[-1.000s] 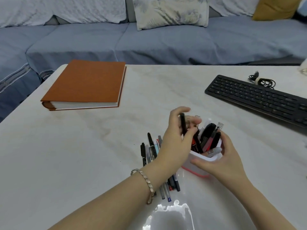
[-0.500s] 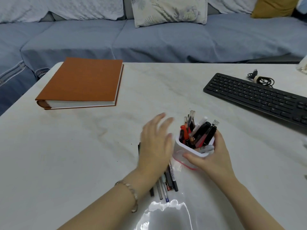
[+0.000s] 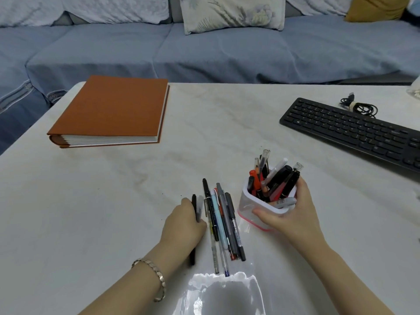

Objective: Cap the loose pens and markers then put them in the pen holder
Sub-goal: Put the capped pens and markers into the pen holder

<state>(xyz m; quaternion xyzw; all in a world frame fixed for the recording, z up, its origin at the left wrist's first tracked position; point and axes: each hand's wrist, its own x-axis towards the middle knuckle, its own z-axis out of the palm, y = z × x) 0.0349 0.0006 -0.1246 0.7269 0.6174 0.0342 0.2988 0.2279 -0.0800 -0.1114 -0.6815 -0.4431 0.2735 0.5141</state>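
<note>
A white pen holder [image 3: 250, 206] with a pink base stands tilted on the table, stuffed with several black, red and clear pens and markers. My right hand [image 3: 293, 214] grips its near right side. Left of the holder lies a pile of several loose pens [image 3: 223, 220], side by side, pointing away from me. My left hand [image 3: 184, 223] rests knuckles up on the pile's left edge, its fingers curled over a black pen [image 3: 193, 202] and a clear-capped one beside it. The black pen's lower end shows under my wrist.
An orange hardback book [image 3: 113, 110] lies at the far left of the white table [image 3: 91, 201]. A black keyboard [image 3: 354, 130] and a coiled cable [image 3: 361, 108] sit at the far right. A glare patch shines near the front edge. A blue sofa stands behind.
My left hand let go of a black pen into the holder, then swung left and down onto the loose pile. My right hand stayed on the holder.
</note>
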